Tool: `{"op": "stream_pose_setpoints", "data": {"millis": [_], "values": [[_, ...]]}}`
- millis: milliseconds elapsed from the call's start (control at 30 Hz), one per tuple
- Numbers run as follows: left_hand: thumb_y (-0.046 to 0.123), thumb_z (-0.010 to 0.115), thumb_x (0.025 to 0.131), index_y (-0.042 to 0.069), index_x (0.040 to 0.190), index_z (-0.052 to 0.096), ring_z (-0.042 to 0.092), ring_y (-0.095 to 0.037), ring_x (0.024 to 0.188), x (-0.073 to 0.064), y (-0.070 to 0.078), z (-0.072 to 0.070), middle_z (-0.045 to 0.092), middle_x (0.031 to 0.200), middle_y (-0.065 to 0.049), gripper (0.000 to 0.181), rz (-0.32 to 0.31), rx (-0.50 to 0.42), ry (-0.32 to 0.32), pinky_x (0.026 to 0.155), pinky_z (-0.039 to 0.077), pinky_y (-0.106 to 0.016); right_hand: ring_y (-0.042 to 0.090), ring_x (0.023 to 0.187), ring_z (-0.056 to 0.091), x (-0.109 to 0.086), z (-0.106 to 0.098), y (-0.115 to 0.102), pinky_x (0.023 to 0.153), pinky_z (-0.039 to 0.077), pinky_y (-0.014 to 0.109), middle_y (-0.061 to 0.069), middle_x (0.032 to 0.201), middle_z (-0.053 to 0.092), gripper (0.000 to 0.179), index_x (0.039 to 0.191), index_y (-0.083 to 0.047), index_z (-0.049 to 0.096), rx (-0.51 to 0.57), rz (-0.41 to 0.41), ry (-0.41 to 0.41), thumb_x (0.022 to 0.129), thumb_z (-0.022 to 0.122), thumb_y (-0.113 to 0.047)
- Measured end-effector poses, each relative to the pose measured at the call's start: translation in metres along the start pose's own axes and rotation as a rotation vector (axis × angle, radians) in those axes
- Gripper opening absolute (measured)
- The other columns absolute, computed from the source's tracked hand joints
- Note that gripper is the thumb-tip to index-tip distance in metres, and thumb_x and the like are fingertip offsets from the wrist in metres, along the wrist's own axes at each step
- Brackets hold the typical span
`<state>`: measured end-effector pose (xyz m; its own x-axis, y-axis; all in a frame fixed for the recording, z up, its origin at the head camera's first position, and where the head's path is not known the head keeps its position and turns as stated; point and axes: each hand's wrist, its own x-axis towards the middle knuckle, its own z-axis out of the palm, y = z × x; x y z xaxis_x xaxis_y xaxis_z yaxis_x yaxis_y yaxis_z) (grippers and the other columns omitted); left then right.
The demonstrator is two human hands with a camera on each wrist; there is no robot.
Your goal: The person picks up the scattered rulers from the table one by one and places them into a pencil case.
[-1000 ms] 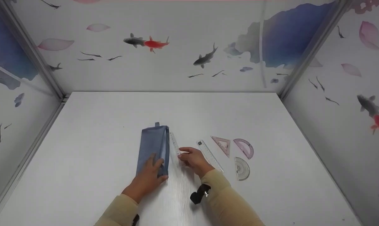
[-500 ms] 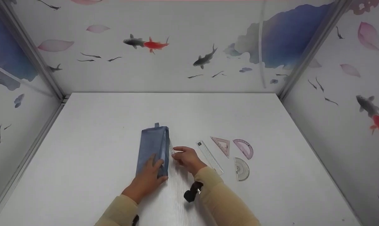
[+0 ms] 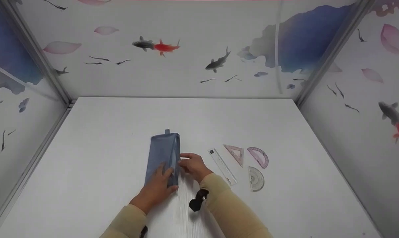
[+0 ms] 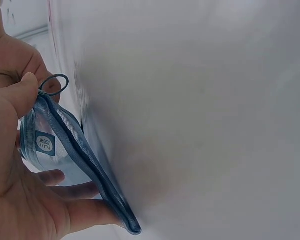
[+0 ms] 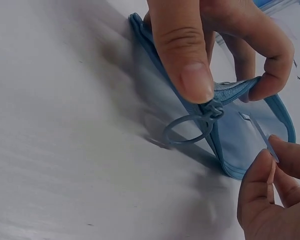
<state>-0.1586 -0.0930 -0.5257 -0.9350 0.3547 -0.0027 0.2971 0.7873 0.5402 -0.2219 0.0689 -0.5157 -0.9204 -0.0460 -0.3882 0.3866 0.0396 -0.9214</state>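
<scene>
A blue zip pencil case (image 3: 158, 152) lies on the white table, its zipped mouth spread apart on the right side. My left hand (image 3: 154, 188) holds it near its close end, with the thumb by the zip slider (image 5: 213, 111) and the fingers at the other edge of the mouth (image 4: 95, 165). Beside the mouth, my right hand (image 3: 194, 165) pinches a thin clear ruler (image 5: 262, 132) between thumb and forefinger. The ruler's far part is inside the case; only a short end shows at the fingertips in the right wrist view.
Right of my hands a second clear ruler (image 3: 222, 167) lies flat. Beyond it are a pink set square (image 3: 241, 154), a purple protractor (image 3: 264, 162) and a clear protractor (image 3: 257, 180). Printed panels (image 3: 173, 79) wall the table at the back and both sides.
My right hand has moved left to the case's mouth, and the ruler it pinches has gone in out of the head view. The left hand has stayed on the case.
</scene>
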Motion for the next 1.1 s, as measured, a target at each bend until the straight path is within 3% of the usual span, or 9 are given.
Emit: {"op": "stream_pose_setpoints", "data": {"millis": [133, 400, 700, 933, 1100], "values": [[0.032, 0.07, 0.088, 0.008, 0.137, 0.044, 0.039, -0.047, 0.13, 0.0, 0.001, -0.002, 0.024, 0.149, -0.03, 0.06, -0.008, -0.013, -0.012, 0.095, 0.044, -0.056, 0.01, 0.065, 0.052, 0.001, 0.004, -0.001, 0.059, 0.043, 0.024, 0.008, 0.092, 0.069, 0.041, 0.127, 0.003, 0.059, -0.005, 0.011, 0.014, 0.086, 0.063, 0.002], [0.034, 0.069, 0.089, 0.008, 0.139, 0.042, 0.039, -0.047, 0.129, -0.001, 0.002, -0.005, 0.021, 0.15, -0.03, 0.063, -0.017, -0.04, -0.03, 0.094, 0.044, -0.057, 0.01, 0.065, 0.053, 0.002, 0.009, -0.003, 0.06, 0.045, 0.024, 0.005, 0.085, 0.064, 0.038, 0.123, 0.004, 0.06, -0.009, -0.008, 0.018, 0.086, 0.064, 0.002], [0.033, 0.068, 0.09, 0.008, 0.141, 0.04, 0.036, -0.047, 0.132, 0.0, 0.0, -0.005, 0.02, 0.152, -0.028, 0.063, -0.024, -0.039, -0.027, 0.097, 0.042, -0.058, 0.012, 0.069, 0.056, 0.003, 0.016, -0.007, 0.063, 0.048, 0.025, 0.006, 0.087, 0.065, 0.034, 0.121, 0.003, 0.063, -0.051, -0.005, 0.028, 0.087, 0.065, 0.0], [0.03, 0.068, 0.09, 0.005, 0.138, 0.04, 0.037, -0.054, 0.128, -0.001, -0.002, -0.005, 0.023, 0.148, -0.033, 0.061, 0.031, -0.034, -0.003, 0.092, 0.044, -0.058, 0.011, 0.067, 0.056, 0.002, 0.021, -0.005, 0.061, 0.048, 0.025, 0.009, 0.088, 0.067, 0.035, 0.123, 0.007, 0.06, -0.028, -0.042, -0.027, 0.089, 0.061, 0.003], [0.03, 0.067, 0.091, 0.005, 0.138, 0.04, 0.038, -0.052, 0.128, -0.002, -0.003, -0.004, 0.023, 0.148, -0.033, 0.06, 0.039, -0.039, 0.003, 0.093, 0.044, -0.058, 0.012, 0.074, 0.06, 0.002, 0.023, -0.003, 0.066, 0.051, 0.026, 0.013, 0.095, 0.069, 0.032, 0.121, 0.007, 0.062, -0.054, -0.037, -0.008, 0.089, 0.06, 0.003]]}}
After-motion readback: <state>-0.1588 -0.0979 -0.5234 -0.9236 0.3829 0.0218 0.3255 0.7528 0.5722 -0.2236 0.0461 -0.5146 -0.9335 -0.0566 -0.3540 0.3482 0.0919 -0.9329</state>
